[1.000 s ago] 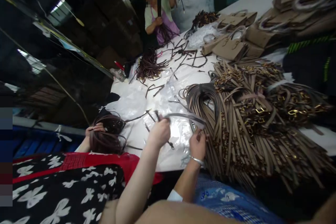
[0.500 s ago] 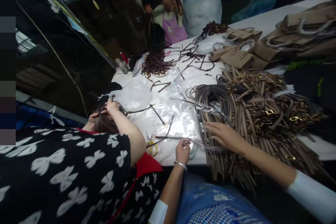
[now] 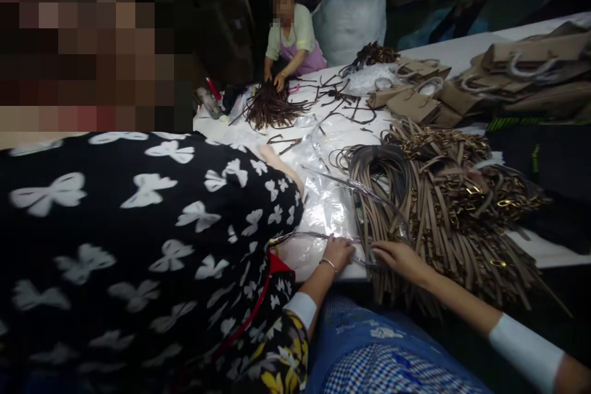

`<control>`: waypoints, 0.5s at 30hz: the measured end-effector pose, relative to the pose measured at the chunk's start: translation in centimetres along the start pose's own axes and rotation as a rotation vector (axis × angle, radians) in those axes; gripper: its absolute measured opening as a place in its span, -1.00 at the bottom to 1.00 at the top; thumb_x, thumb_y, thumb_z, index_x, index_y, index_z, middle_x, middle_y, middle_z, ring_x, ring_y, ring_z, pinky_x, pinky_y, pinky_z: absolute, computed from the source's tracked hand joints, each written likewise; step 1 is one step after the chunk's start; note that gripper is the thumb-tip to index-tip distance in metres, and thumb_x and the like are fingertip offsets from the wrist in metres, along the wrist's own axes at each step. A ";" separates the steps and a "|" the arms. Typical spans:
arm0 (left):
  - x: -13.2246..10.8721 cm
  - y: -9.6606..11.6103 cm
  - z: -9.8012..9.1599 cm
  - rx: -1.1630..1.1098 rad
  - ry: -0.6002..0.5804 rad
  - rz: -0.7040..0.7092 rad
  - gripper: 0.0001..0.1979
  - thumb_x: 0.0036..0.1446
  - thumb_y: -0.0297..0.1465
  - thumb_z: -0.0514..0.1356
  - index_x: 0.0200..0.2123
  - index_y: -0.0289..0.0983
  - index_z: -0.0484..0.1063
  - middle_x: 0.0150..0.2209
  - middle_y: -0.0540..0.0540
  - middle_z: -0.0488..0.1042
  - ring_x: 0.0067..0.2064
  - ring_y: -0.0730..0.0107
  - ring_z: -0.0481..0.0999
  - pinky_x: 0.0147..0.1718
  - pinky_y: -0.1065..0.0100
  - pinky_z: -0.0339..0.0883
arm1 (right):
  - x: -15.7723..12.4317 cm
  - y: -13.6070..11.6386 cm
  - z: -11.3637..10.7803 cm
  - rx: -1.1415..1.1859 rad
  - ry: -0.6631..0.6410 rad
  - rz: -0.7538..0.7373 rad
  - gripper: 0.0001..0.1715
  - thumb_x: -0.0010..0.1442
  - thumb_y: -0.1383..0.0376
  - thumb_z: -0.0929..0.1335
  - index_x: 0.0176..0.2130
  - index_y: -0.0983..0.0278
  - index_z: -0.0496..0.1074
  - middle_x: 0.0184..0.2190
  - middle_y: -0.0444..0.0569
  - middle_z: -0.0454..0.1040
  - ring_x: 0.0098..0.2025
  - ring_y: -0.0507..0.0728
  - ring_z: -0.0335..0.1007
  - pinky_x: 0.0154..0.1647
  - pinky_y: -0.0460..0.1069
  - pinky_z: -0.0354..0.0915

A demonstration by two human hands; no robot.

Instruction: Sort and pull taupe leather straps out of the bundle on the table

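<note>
A slim dark strap (image 3: 305, 234) is stretched over crinkled, glossy clear plastic (image 3: 323, 203) on the white counter (image 3: 462, 48). It is met by the curled left hand (image 3: 339, 252); whether it is gripped cannot be told. The right hand (image 3: 401, 260) is held with fingers extended beside flat, matte taupe straps (image 3: 420, 215) with gold-coloured fittings; its grip cannot be told either. Boxy handbags (image 3: 410, 104) are piled behind. A bulging translucent sack (image 3: 353, 15) is seen, its contents indistinct.

on the table (image 3: 558, 252), straps (image 3: 434, 209) lie right of the plastic (image 3: 324, 204), with handbags (image 3: 413, 107) behind the straps.
</note>
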State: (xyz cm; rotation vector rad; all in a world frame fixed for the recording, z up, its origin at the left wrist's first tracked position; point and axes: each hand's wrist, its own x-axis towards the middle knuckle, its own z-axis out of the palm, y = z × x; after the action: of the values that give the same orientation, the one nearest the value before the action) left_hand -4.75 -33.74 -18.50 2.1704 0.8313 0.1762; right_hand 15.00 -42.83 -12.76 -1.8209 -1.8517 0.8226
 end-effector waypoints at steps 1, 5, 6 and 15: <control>0.2 0.2 -0.2 0.020 -0.003 0.011 -0.84 -0.01 -0.57 0.27 -0.37 -0.20 0.54 -0.17 -0.13 0.55 0.02 0.13 0.41 0.22 0.00 -0.09 | -0.7 -0.4 0.6 0.016 -0.011 0.010 -0.64 0.27 0.12 0.22 -0.16 0.20 0.51 -0.21 0.01 0.61 -0.16 0.23 0.54 -0.11 0.10 0.42; 0.4 2.0 -2.3 0.067 0.057 0.056 -0.83 0.16 -0.50 0.13 -0.33 -0.25 0.53 -0.27 -0.19 0.54 -0.12 0.15 0.46 0.03 0.15 0.19 | -3.5 -1.5 1.7 0.189 -0.007 0.123 -0.60 0.27 0.07 0.20 -0.22 0.20 0.52 -0.28 0.00 0.61 -0.23 0.22 0.54 -0.16 0.11 0.43; 0.4 2.8 -3.2 0.072 0.090 0.068 -0.81 0.20 -0.47 0.09 -0.26 -0.25 0.53 -0.24 -0.21 0.53 -0.12 0.15 0.46 -0.01 0.18 0.22 | -4.0 -1.9 1.8 0.265 0.004 0.171 -0.61 0.26 0.06 0.22 -0.21 0.20 0.52 -0.27 0.00 0.60 -0.22 0.23 0.53 -0.12 0.12 0.42; 0.4 18.8 -15.5 -0.322 0.420 0.413 -0.82 0.23 -0.31 0.12 -0.23 -0.24 0.49 -0.32 -0.08 0.54 -0.27 0.35 0.51 -0.22 0.38 0.30 | 0.4 -9.7 -2.7 0.684 0.356 -0.048 -0.10 0.02 0.13 0.46 0.26 0.16 0.13 0.33 0.02 0.07 0.36 0.25 -0.09 0.36 0.24 -0.17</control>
State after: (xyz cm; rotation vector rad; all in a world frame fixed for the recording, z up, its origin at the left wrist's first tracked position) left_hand -0.79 -32.65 5.50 1.9944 0.5158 0.9337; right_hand 9.52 -41.80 -4.31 -1.3647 -1.1845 0.8991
